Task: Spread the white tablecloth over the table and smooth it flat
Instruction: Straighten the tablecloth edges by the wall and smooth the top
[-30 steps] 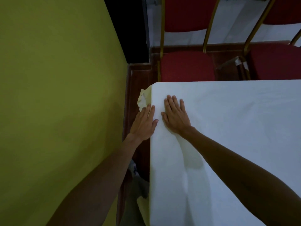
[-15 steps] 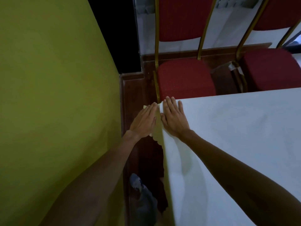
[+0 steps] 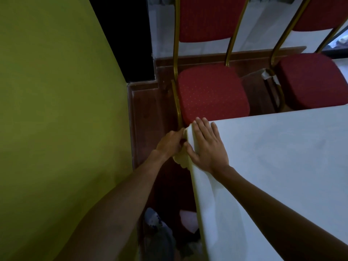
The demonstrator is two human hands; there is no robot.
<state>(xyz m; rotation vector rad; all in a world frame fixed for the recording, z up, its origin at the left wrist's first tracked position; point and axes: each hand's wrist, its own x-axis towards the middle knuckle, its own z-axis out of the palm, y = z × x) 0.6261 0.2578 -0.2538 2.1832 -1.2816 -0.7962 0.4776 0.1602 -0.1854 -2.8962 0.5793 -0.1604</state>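
Cloths: we count one white tablecloth (image 3: pixel 282 166). It covers the worktop (image 3: pixel 301 147) from the far left corner across to the right border of the view, and it hangs down over the left edge.
Hands: we count two, both at the far left corner of the worktop.
Right hand (image 3: pixel 206 146): it lies flat on top of the cloth with the fingers stretched out and slightly apart, the fingertips at the far edge. It is not closed around anything.
Left hand (image 3: pixel 170 144): it is beside the corner, off the worktop, with the fingers bent around the hanging fold of the cloth. We see it pinching this fold, just beside the thumb of the right hand.
Chairs: we count two red chairs with golden frames. The near chair (image 3: pixel 212 95) stands just behind the corner and its seat almost touches the far edge. The second chair (image 3: pixel 310 80) is further right.
Edges: the far edge of the cloth runs straight. The left edge has a soft ridge near our right forearm.
Open room: between the worktop and the green wall (image 3: pixel 56 110) there is only a narrow strip of dark brown floor (image 3: pixel 150 110). The cloth to the right is bare.
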